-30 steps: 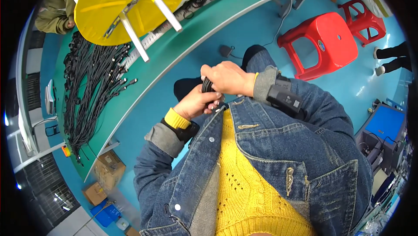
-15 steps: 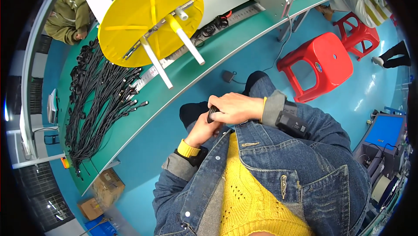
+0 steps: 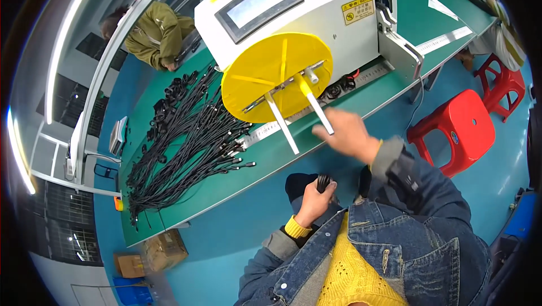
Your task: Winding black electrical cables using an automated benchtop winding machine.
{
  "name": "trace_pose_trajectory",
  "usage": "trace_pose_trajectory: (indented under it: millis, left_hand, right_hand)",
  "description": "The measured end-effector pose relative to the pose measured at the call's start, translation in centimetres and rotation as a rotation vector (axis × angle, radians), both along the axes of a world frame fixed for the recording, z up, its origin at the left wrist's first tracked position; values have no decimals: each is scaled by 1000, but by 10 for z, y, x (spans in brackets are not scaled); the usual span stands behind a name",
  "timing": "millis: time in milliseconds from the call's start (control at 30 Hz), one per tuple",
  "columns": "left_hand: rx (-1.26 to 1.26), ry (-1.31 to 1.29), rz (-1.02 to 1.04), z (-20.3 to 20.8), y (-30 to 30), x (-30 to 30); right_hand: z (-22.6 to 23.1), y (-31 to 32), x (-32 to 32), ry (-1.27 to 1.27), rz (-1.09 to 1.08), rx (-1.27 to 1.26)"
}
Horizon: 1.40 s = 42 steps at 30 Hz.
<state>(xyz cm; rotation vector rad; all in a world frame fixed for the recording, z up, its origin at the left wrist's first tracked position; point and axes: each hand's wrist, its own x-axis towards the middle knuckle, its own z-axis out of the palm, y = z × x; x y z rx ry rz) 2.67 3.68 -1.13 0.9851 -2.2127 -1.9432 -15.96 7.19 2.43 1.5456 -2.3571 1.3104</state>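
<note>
My left hand (image 3: 315,201) is closed around a coiled black cable (image 3: 323,183) in front of my lap, below the table edge. Only the cable's upper end shows above the fingers. My right hand (image 3: 351,135) is stretched out toward the machine, a little blurred, with thumb and fingers apart and nothing visible in them. It is beside the tip of a pale rod (image 3: 317,108) with a yellow base, though contact is unclear. A second pale rod (image 3: 282,125) also projects from the yellow disc (image 3: 254,88) on the white winding machine (image 3: 350,38).
Many black cables (image 3: 192,153) lie heaped on the green table (image 3: 197,201), left of the machine. A measuring strip (image 3: 265,131) runs along it. A red stool (image 3: 457,131) stands at right, cardboard boxes (image 3: 164,249) below left. Another person (image 3: 155,35) sits across the table.
My hands have parted: the right has moved up and right to the rods, while the left keeps the coiled cable near my lap. The view has shifted, showing more of the machine.
</note>
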Motion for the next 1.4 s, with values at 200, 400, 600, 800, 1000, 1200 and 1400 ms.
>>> trace_pose_trajectory:
  millis: [200,400,600,800,1000,1200,1400]
  left_hand:
    - [204,166,92,7,-2,2]
    - [175,238,255,17,-10,-6]
    - [142,459,321,34,-26,-28]
    - [218,565,258,22,-35,-55]
    - [110,530,218,23,-39,-48]
    - [72,523,260,17,-53,-34]
    - [-51,450,163,-2,-49,-16]
  right_hand:
    - [-26,-40,-38,153,-177,148]
    - [-12,-19,-29,-203,31,11]
    - [-5,9,5,-720,279,-149]
    - [-12,15,15,-856,395,-278]
    - [-5,20,18,-1181,323,-85]
    - [-5,23,39,-1467,610,-257]
    - [-13,41,46,-1208,596,91]
